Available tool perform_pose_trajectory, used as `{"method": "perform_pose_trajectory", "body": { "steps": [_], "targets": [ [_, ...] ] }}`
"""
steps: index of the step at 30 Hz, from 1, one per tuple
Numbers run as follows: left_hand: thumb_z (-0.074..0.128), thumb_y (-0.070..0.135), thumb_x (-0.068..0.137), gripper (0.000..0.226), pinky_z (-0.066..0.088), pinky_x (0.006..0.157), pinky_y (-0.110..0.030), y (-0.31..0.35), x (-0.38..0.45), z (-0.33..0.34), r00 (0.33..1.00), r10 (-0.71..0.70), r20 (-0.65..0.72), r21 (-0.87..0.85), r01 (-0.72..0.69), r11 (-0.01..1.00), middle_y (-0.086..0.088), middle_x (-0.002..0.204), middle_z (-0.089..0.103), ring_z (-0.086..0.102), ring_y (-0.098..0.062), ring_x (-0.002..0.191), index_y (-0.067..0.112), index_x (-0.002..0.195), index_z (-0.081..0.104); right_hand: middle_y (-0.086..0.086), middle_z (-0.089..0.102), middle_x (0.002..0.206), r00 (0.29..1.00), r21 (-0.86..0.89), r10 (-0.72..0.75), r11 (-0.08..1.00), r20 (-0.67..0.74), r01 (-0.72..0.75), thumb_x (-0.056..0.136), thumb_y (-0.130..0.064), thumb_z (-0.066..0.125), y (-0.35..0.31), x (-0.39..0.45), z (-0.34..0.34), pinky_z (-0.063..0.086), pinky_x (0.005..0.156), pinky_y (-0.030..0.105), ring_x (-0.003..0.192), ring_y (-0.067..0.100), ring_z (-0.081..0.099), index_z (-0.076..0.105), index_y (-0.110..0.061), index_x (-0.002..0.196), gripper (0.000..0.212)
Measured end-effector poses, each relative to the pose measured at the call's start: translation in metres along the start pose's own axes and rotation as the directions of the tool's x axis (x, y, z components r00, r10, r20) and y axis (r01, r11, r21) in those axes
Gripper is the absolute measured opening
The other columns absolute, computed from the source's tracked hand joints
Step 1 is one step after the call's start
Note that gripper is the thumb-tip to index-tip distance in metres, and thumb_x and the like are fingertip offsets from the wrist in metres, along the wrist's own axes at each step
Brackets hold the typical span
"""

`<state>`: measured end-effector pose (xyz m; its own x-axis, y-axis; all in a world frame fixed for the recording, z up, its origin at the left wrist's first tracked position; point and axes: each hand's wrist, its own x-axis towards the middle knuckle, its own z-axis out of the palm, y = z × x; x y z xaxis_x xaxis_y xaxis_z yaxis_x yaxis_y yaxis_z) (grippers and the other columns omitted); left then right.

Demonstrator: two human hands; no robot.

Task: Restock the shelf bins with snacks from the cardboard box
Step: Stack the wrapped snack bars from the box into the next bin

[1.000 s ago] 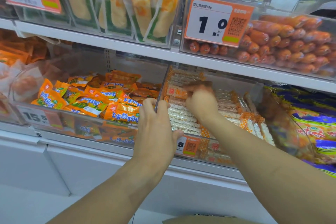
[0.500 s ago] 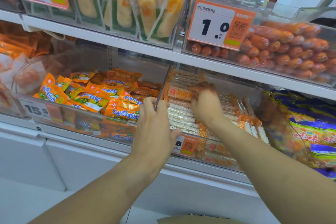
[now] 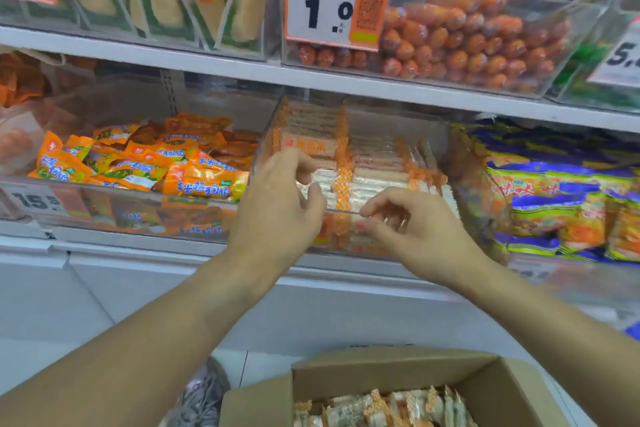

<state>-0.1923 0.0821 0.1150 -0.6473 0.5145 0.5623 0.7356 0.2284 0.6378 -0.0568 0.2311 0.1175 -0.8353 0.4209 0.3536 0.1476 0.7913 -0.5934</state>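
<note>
Snack bars [image 3: 349,163] already fill much of the clear bin [image 3: 460,163]. More wait in the cardboard box [image 3: 398,371] below. Left hand [image 3: 277,204] and right hand [image 3: 412,229] hold nothing, fingers loosely bent.

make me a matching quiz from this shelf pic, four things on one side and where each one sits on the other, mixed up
Things
1. red sausages
2. cardboard box
3. purple and yellow bags
4. orange snack packs

Places
A. bottom edge of view, below the hands
B. lower shelf, bin at far right
C. upper shelf, bin behind the 1.0 price tag
D. lower shelf, bin left of the left hand

Pairs: 1-C, 2-A, 3-B, 4-D
</note>
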Motion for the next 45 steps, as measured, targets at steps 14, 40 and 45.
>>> {"method": "perform_pose_trajectory", "body": {
  "steps": [14,40,45],
  "targets": [
    [0.067,0.029,0.093,0.023,0.051,0.087,-0.030,-0.038,-0.200,0.162,0.253,-0.529,0.810,0.434,0.347,0.831,0.000,0.101,0.067,0.064,-0.021,0.103,0.015,0.110,0.066,0.001,0.068,0.096,0.457,-0.278,0.689,0.678,0.562,-0.681,0.095,-0.028,0.066,0.203,-0.248,0.092,0.055,0.076,0.033,0.086,0.019,0.064,0.070,-0.016,0.099,0.013],
    [0.072,0.003,0.083,0.060,0.050,0.081,-0.022,-0.094,-0.362,0.242,-0.032,-0.820,0.572,0.632,0.654,0.415,-0.010,0.147,0.027,0.055,-0.028,0.116,0.027,0.133,0.049,0.009,0.068,0.110,0.311,-0.150,0.781,0.453,0.541,-0.879,0.097,-0.021,0.062,0.236,-0.319,0.197,0.058,0.083,0.046,0.095,0.031,0.066,0.047,-0.016,0.126,0.033],
    [0.067,0.018,0.089,0.060,0.048,0.100,-0.035,-0.087,-0.343,0.234,-0.050,-0.752,0.657,0.460,0.818,0.346,-0.007,0.131,0.056,0.058,-0.025,0.114,0.011,0.143,0.043,-0.003,0.054,0.126,0.294,-0.009,0.745,0.373,0.598,-0.928,0.095,-0.015,0.069,0.232,-0.322,0.176,0.055,0.096,0.045,0.129,0.021,0.050,0.057,-0.016,0.129,0.037]
  ]
}}
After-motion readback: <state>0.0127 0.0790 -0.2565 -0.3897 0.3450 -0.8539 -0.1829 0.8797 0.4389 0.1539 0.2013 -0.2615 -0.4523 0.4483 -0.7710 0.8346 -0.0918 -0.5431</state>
